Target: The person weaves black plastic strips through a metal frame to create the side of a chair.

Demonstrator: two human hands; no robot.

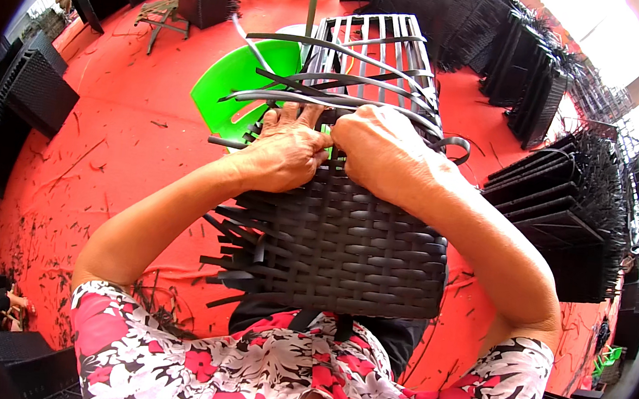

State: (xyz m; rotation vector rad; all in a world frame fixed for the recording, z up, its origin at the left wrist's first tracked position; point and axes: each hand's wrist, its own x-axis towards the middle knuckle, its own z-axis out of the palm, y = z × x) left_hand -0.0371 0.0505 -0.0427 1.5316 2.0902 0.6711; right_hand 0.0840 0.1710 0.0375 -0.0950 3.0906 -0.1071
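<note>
A partly woven black panel (362, 243) lies in front of my body, with its lower part closely woven and cut strip ends sticking out on its left side. Beyond my hands, its pale frame slats (368, 29) are bare, with long loose black strips (366, 55) crossing them. My left hand (286, 149) rests on the weave's far edge, fingers stretched over the strips and thumb toward the other hand. Beside it, my right hand (375, 155) is closed at the same edge, on a black strip as far as shows; its fingertips are mostly hidden.
A bright green plastic chair (226, 84) stands behind the panel on a red floor (120, 171) littered with strip scraps. Stacked black woven panels (567, 218) are at the right, more woven pieces (36, 84) at the left. A folding wooden stand (163, 18) is farther off.
</note>
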